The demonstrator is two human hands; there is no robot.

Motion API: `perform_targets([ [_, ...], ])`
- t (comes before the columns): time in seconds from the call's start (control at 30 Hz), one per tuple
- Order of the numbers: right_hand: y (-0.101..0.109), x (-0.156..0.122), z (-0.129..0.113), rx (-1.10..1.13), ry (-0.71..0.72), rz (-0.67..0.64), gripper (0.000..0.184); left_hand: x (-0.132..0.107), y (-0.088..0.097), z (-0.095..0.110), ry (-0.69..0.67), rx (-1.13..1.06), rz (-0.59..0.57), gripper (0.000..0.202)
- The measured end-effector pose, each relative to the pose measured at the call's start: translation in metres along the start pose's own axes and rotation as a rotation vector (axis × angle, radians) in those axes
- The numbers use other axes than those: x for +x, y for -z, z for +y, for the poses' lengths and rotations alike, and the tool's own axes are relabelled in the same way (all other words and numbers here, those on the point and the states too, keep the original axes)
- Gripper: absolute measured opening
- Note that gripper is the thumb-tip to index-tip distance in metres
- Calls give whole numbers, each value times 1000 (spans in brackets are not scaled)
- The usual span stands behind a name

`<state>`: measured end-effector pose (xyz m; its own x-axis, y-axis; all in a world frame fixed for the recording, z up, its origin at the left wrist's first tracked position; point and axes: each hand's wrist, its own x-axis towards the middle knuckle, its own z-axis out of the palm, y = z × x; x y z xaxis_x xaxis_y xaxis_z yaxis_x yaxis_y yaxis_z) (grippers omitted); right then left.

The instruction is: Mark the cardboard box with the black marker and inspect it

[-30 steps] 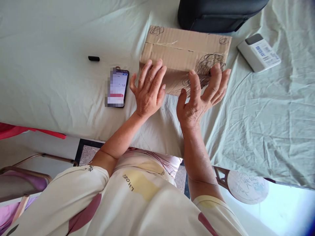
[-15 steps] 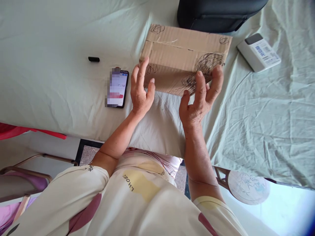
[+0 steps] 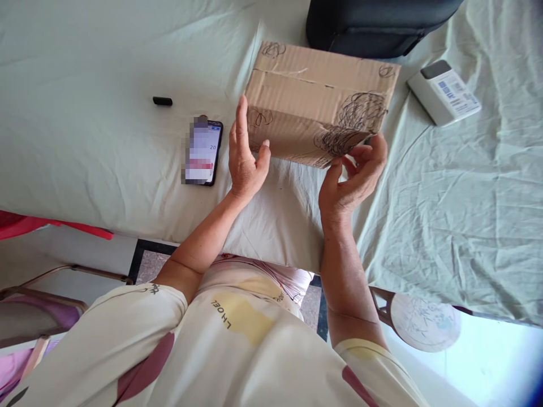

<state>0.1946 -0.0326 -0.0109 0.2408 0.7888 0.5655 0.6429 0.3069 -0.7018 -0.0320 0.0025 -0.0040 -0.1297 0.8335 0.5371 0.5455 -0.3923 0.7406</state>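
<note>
A brown cardboard box (image 3: 314, 96) with black scribbles and a taped seam is tilted up off the pale green sheet (image 3: 106, 68). My left hand (image 3: 245, 155) presses against its near left corner, fingers straight up the side and thumb on the front face. Under the near right corner, my right hand (image 3: 354, 175) curls its fingers and thumb around the bottom edge. Both hands hold the box between them.
A phone (image 3: 202, 151) with a lit screen lies left of my left hand. A small black object (image 3: 162, 101) sits farther left. A white device with a label (image 3: 443, 91) lies to the right, a dark case (image 3: 377, 22) behind the box. Chairs stand below the table edge.
Both hands went from lying flat on the box's front to gripping its near corners. The box's near edge has lifted off the sheet.
</note>
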Motion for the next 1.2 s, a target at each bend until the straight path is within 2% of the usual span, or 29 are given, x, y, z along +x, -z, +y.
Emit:
perform_targets([
  [0.1,-5,0,18,-72,17,-66,62,0,1,-1,-14,-29,-13,88],
  [0.17,-6,-1,25,-133,14,-117,65,-1,1,2,2,-29,-28,89],
  [0.3,-5,-4,28,-232,-3,-212,73,-4,0,9,44,-4,-41,97],
  [0.43,-3,-3,27,-261,5,-234,75,-7,-4,11,85,38,-65,104],
  [0.6,-6,-2,25,-226,-10,-211,78,-6,-2,10,40,62,-43,101],
  [0.73,-5,-1,23,-196,-28,-176,81,-4,1,9,57,28,-42,92],
  [0.93,1,2,20,-154,-37,-137,79,-5,-5,-7,108,5,-4,86],
  [1.03,4,5,14,-132,-21,-82,78,-6,-6,-11,107,11,11,82],
  [1.2,11,9,-4,-97,22,35,70,-8,-3,-6,18,11,75,74],
])
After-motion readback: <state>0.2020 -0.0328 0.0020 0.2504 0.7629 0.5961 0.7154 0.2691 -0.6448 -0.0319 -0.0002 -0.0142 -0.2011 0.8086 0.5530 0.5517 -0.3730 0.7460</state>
